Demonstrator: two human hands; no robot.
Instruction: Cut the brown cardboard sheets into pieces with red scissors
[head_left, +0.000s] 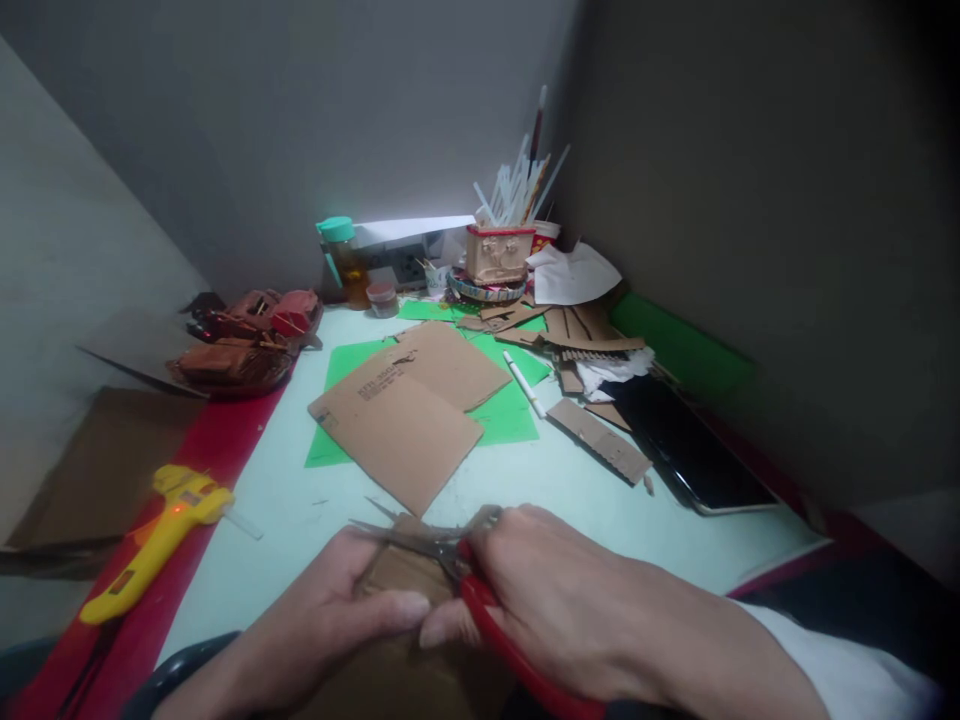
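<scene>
Red-handled scissors [480,620] are gripped in my right hand [547,590], their blades parted and pointing left. Between the blades and my left hand [330,610] is a piece of brown cardboard [409,568], low at the table's near edge. My left hand holds this piece, its thumb lying across it near my right thumb. The lower part of the cardboard hangs in shadow below my hands. Just beyond, a flat printed cardboard sheet [405,430] overlaps another cardboard piece [457,365] on green paper [517,425].
A yellow glue gun [142,550] with a lit orange light lies at the left edge. Cardboard scraps [600,440], a white marker [523,384] and a dark tablet [694,445] are on the right. Behind stand a bottle [349,265] and a holder [499,255] of glue sticks.
</scene>
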